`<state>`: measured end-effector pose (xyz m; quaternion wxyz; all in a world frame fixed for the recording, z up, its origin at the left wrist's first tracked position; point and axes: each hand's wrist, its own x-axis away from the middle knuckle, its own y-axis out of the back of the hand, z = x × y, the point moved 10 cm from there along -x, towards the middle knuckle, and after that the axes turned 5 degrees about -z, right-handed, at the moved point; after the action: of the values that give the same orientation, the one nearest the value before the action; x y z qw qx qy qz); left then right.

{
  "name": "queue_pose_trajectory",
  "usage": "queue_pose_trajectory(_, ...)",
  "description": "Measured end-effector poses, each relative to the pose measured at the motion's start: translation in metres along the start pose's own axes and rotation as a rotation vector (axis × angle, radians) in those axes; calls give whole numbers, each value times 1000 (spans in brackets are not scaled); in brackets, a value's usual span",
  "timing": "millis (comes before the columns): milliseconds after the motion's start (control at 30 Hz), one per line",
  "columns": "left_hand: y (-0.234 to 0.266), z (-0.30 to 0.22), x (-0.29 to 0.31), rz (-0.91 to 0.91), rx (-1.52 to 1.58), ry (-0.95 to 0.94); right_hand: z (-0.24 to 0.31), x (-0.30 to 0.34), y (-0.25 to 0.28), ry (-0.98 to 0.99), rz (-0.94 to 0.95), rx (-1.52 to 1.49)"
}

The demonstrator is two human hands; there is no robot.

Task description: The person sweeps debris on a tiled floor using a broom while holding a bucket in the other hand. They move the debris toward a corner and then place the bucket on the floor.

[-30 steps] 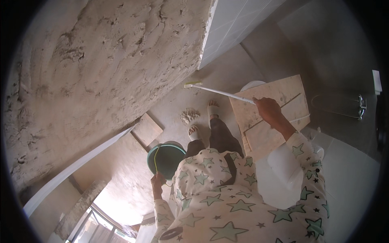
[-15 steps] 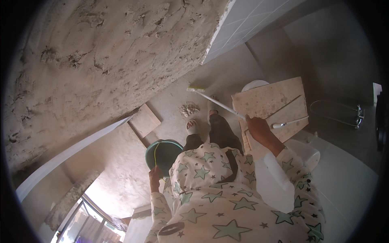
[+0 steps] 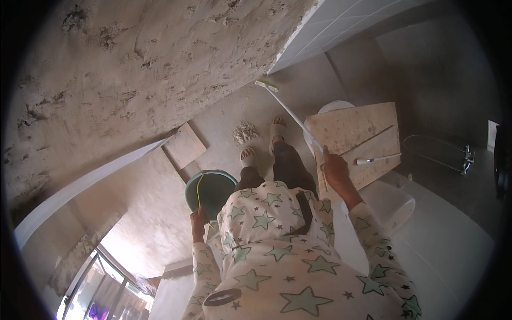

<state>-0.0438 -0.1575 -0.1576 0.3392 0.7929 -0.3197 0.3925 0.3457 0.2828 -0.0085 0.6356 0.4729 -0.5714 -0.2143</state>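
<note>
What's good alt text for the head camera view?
A person in a star-print top holds a long white pole with a yellow-green end in the right grip and the yellow handle of a green bucket in the left grip. A rubble pile lies by the feet, near a rough wall.

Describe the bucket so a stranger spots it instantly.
From the rough wall filling the upper left, look down to the tan board near its foot. Below it in frame, by the left hand, is the bucket: round and green, with a yellow cord, unlike the flat board.
</note>
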Motion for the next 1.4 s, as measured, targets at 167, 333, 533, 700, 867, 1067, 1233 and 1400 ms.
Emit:
queue_pose_trajectory(167,7,0,1,-7,-35,3,23,24,-31,-78,390,-317)
queue_pose_trajectory(333,10,2,-5,5,-25,-31,24,66,-19,-182,507,-755)
queue_pose_trajectory(533,1,3,-7,44,-29,-62,13,84,-48,-61,101,-726)
queue_pose_trajectory(700,10,10,-11,16,-17,-21,14,61,-80,-205,-22,-667)
queue_pose_trajectory(867,11,4,-10,29,-36,-20,-4,38,-122,-238,-98,-545)
queue_pose_trajectory(1067,12,14,-3,27,-12,5,6,71,-116,-412,361,-821)
queue_pose_trajectory(1233,13,17,1,27,-38,0,7,117,-29,-465,654,-961)
queue_pose_trajectory(1400,21,14,3,-2,-66,17,22,108,-6,-182,398,-805)
